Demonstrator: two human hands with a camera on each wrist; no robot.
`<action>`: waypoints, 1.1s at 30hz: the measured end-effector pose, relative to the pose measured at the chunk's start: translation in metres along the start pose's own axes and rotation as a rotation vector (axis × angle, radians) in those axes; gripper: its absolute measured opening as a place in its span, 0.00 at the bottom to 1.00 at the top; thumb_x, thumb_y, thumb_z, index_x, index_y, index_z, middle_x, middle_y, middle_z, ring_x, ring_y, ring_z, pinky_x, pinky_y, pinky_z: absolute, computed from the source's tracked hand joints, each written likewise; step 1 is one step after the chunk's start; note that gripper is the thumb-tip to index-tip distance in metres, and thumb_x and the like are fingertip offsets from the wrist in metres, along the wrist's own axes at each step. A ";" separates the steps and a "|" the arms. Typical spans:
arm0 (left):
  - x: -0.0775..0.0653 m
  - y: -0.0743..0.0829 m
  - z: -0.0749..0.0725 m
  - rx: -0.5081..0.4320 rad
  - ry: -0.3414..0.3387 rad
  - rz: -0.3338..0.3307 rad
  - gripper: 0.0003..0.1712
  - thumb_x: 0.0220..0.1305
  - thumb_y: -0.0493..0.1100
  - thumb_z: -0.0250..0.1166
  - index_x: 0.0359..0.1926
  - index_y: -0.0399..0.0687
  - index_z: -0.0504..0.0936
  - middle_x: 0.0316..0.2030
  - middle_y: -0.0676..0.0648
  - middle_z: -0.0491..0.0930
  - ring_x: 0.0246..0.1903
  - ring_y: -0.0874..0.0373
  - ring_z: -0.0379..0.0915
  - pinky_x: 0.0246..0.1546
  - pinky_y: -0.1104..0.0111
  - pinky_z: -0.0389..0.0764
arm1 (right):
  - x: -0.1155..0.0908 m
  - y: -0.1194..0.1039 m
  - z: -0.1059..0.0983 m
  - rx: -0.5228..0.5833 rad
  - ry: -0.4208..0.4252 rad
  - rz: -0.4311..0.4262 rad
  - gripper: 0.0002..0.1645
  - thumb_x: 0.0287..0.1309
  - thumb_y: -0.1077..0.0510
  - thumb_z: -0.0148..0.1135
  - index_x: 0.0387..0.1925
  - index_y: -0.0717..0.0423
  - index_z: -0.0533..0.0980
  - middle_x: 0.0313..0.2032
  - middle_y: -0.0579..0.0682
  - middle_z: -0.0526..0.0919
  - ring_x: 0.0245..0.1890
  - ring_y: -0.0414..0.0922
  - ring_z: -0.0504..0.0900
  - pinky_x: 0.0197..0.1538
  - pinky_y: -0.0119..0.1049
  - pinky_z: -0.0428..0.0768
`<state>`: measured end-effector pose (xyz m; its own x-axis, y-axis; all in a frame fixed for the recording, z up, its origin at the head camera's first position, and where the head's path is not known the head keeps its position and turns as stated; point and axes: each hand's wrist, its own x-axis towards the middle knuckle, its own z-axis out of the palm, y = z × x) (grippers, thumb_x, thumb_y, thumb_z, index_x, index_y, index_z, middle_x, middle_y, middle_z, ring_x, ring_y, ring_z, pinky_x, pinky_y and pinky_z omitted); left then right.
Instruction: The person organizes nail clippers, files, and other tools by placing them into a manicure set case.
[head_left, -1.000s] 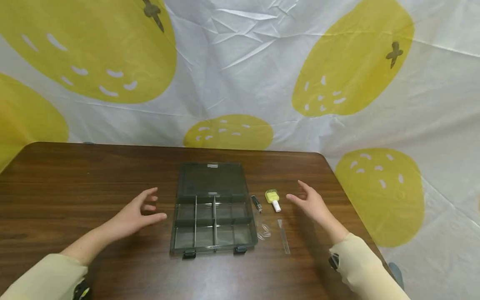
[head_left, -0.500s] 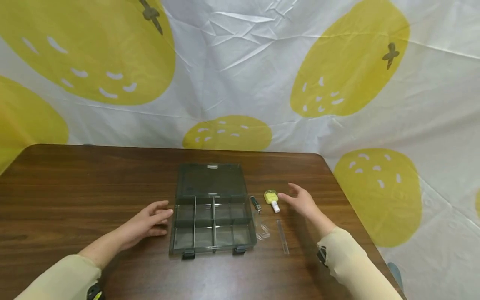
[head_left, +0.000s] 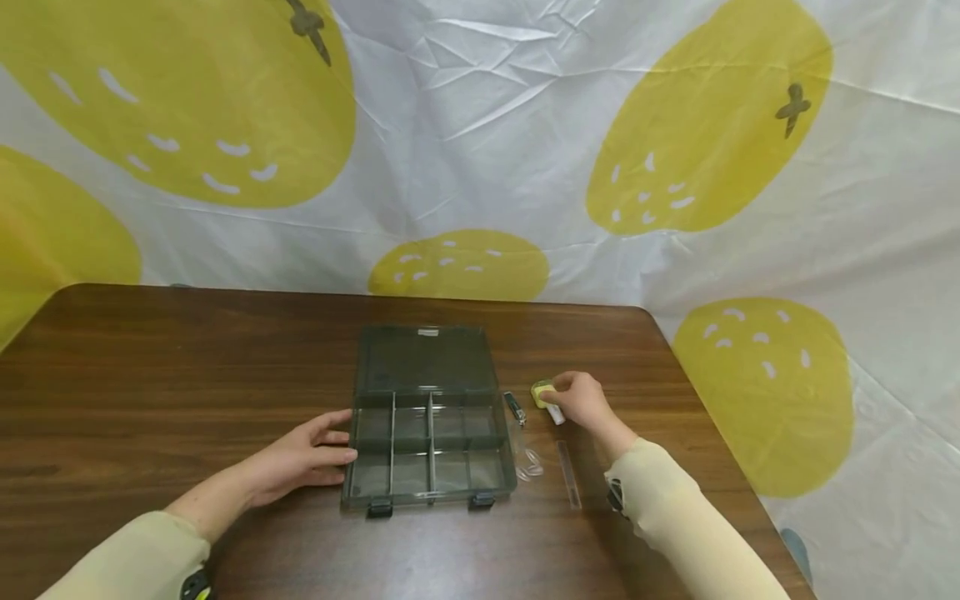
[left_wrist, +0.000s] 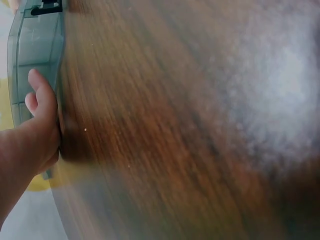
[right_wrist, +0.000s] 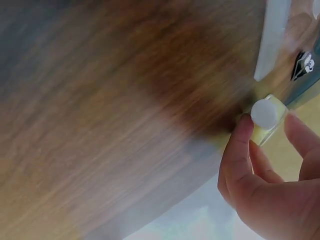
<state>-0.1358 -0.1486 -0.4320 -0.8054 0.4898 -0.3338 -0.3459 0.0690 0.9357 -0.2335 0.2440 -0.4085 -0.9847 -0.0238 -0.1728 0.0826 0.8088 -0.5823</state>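
A see-through grey compartment box (head_left: 429, 450) lies with its lid folded back on the table. My left hand (head_left: 300, 462) rests against its left side, fingers spread and the thumb at the rim; in the left wrist view, this hand (left_wrist: 37, 130) overlaps the box wall. On the box's right, my right hand (head_left: 588, 406) pinches a small nail polish bottle (head_left: 538, 392), yellow with a white cap. In the right wrist view the bottle's white cap (right_wrist: 264, 114) shows between thumb and fingers. A nail clipper (head_left: 515, 407) lies between bottle and box.
A clear flat strip (head_left: 568, 475) lies nearer the front, below the right hand. Several clear, curved pieces (head_left: 531, 463) lie beside the box's right wall. Behind the brown wooden table (head_left: 187, 358) hangs a white curtain (head_left: 480, 150) with yellow fruit prints.
My left hand has moved right, onto the box's left side. My right hand has come left to the nail polish bottle and closed its fingers on it. The box has stayed put.
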 end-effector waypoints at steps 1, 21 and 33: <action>0.000 0.000 0.000 0.007 -0.003 0.005 0.49 0.64 0.43 0.59 0.72 0.34 0.35 0.65 0.24 0.47 0.56 0.48 0.67 0.54 0.57 0.78 | 0.001 -0.001 0.001 -0.013 0.010 0.002 0.27 0.54 0.55 0.65 0.48 0.73 0.74 0.46 0.68 0.80 0.39 0.54 0.81 0.40 0.40 0.82; 0.000 0.001 0.003 0.039 -0.001 0.018 0.50 0.62 0.37 0.61 0.72 0.35 0.36 0.64 0.23 0.48 0.50 0.51 0.72 0.53 0.56 0.78 | 0.009 0.011 0.005 0.355 -0.016 -0.004 0.21 0.49 0.69 0.64 0.47 0.73 0.74 0.42 0.66 0.81 0.28 0.35 0.75 0.31 0.24 0.76; -0.001 0.002 0.005 0.030 0.003 0.010 0.49 0.61 0.36 0.61 0.71 0.33 0.36 0.63 0.24 0.49 0.46 0.56 0.73 0.51 0.58 0.79 | 0.004 0.018 -0.008 0.543 -0.177 0.003 0.23 0.56 0.68 0.59 0.52 0.78 0.70 0.26 0.41 0.81 0.26 0.34 0.77 0.30 0.23 0.78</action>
<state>-0.1335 -0.1447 -0.4293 -0.8099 0.4883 -0.3251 -0.3238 0.0901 0.9418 -0.2368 0.2629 -0.4132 -0.9475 -0.1580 -0.2778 0.1982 0.3917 -0.8985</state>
